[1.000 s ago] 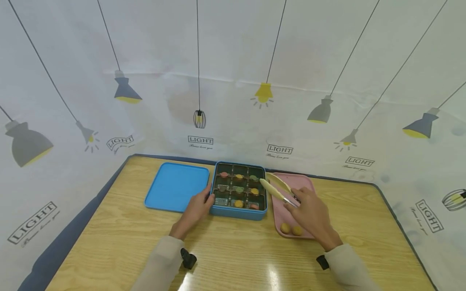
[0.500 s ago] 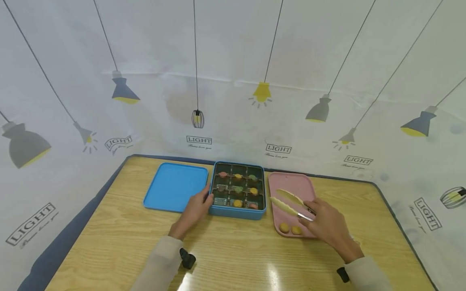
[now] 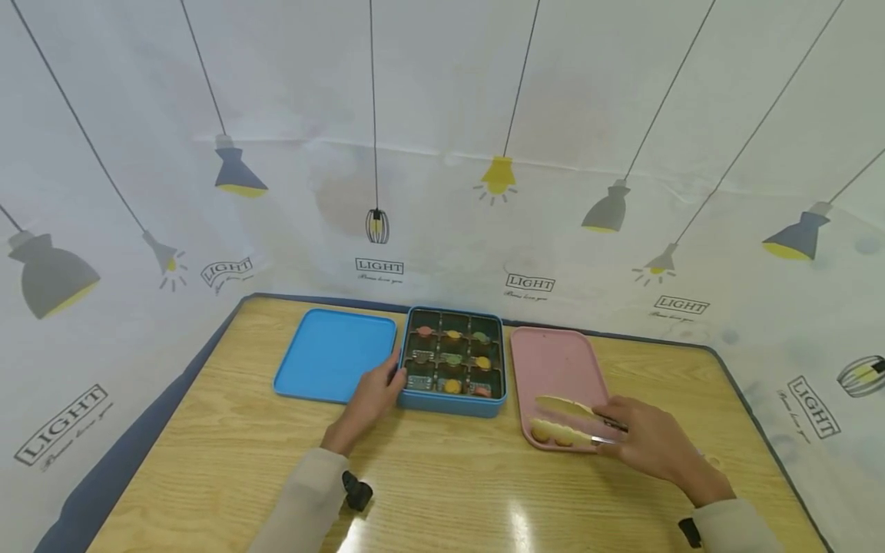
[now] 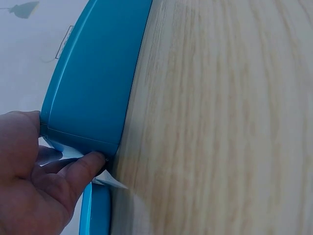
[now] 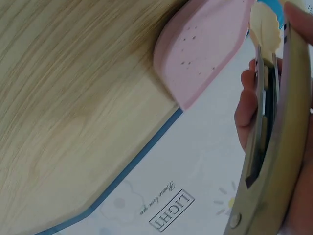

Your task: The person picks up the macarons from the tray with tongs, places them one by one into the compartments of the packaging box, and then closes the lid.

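Note:
My left hand (image 3: pixel 372 395) holds the left side of a blue box (image 3: pixel 449 404), thumb at the rim; the left wrist view shows its fingers against the box's corner (image 4: pixel 83 138). Small round sweets or biscuits, red, yellow, green and brown, sit in the box's dark divided insert. My right hand (image 3: pixel 653 439) grips cream-tipped metal tongs (image 3: pixel 574 430), whose jaws stand apart over the near end of a pink tray (image 3: pixel 556 361). Two round brown cookies (image 3: pixel 540 432) lie there, partly hidden by the lower tong arm. In the right wrist view the tong handle (image 5: pixel 296 98) lies along my palm.
A flat blue lid (image 3: pixel 335 355) lies left of the box on the wooden table (image 3: pixel 442 484). The tray stands just right of the box. Behind the table's far edge hangs a white sheet (image 3: pixel 442 192) printed with lamps.
My right hand has moved the tongs from the box's right edge toward me and rightward, down to the cookies at the tray's near end. The left hand stays at the box.

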Tool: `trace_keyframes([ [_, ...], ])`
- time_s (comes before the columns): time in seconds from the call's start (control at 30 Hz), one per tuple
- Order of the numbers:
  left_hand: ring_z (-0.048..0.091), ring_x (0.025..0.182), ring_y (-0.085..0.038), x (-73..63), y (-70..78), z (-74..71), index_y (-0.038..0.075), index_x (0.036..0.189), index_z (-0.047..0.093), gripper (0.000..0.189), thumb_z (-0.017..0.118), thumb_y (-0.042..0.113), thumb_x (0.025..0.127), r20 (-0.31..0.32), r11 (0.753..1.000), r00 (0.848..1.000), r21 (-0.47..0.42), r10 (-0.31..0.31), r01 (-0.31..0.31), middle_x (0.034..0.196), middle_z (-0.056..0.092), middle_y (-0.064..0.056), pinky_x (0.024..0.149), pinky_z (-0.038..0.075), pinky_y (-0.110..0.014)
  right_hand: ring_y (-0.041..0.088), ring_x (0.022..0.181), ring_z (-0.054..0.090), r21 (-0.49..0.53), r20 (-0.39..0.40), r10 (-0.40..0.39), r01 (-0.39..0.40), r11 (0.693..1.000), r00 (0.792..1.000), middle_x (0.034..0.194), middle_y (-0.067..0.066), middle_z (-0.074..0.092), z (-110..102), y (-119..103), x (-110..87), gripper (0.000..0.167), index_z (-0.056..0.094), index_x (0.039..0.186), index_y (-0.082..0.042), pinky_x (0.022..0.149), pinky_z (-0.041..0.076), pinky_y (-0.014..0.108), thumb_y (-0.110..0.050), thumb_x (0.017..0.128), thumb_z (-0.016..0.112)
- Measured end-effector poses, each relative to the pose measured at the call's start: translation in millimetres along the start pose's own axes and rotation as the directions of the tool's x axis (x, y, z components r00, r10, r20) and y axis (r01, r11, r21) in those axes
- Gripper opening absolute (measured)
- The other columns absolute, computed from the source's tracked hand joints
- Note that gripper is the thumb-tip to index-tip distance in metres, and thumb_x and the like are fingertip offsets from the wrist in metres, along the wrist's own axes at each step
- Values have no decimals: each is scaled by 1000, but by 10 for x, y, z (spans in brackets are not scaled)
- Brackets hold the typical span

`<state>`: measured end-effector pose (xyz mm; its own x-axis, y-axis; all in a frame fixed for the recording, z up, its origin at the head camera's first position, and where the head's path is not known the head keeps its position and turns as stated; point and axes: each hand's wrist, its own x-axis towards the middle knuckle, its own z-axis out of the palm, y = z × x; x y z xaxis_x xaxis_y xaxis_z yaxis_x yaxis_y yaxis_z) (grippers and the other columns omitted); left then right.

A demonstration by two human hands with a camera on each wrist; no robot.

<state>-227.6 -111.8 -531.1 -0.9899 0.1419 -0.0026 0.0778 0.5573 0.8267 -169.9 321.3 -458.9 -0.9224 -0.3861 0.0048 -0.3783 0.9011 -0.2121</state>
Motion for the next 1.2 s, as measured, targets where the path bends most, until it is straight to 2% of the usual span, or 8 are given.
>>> trace_keyframes([
  [0.17, 32, 46, -12, 11, -1, 11, 9, 158, 25, 57, 41, 29, 106, 8, 1000, 1000, -15, -14, 14, 55, 41, 1, 48, 33, -27, 36, 106, 65, -11, 52, -20, 20, 1000, 998, 122, 15, 67, 20, 90, -42, 57, 72, 122, -11, 85, 51, 55, -39, 74, 85],
  [0.47, 32, 47, -12, 16, -12, 18, 8, 158, 25, 58, 42, 28, 106, 2, 1000, 1000, -6, -5, 5, 57, 41, 1, 48, 33, -27, 34, 104, 66, -53, 22, -35, 36, 998, 999, 118, 14, 68, 86, 152, -42, 49, 74, 118, -11, 82, 53, 53, -34, 76, 84],
  [0.67, 32, 46, -12, 9, -3, 8, 10, 158, 25, 58, 41, 29, 106, 6, 1000, 1000, -7, -14, 14, 56, 41, 1, 48, 33, -27, 28, 94, 68, -77, -37, -59, 56, 995, 998, 111, 9, 71, 128, 151, -11, 45, 76, 113, -10, 75, 54, 47, -32, 75, 84],
  [0.9, 33, 47, -12, 12, -3, 6, 11, 158, 24, 57, 41, 29, 107, 8, 1000, 1000, -13, -26, 27, 57, 42, 1, 48, 34, -28, 33, 99, 69, -82, -103, -81, 72, 994, 991, 113, 15, 71, 158, 100, 41, 46, 76, 113, -8, 79, 55, 50, -33, 75, 85],
  [1.03, 34, 47, -12, 4, -3, 8, 11, 159, 24, 58, 41, 29, 107, 15, 999, 999, -12, -35, 35, 58, 42, 0, 48, 34, -28, 29, 93, 69, -79, -133, -89, 79, 994, 987, 109, 12, 72, 149, 49, 84, 45, 76, 113, -7, 75, 55, 46, -29, 75, 86],
  [1.2, 33, 48, -12, 4, 2, 3, 8, 158, 25, 58, 42, 28, 107, 11, 1000, 1000, -10, -20, 20, 59, 42, 0, 49, 34, -28, 15, 78, 64, -81, -186, -86, 72, 994, 979, 101, 3, 71, 171, -6, 169, 44, 76, 113, -7, 64, 51, 35, -30, 76, 85],
])
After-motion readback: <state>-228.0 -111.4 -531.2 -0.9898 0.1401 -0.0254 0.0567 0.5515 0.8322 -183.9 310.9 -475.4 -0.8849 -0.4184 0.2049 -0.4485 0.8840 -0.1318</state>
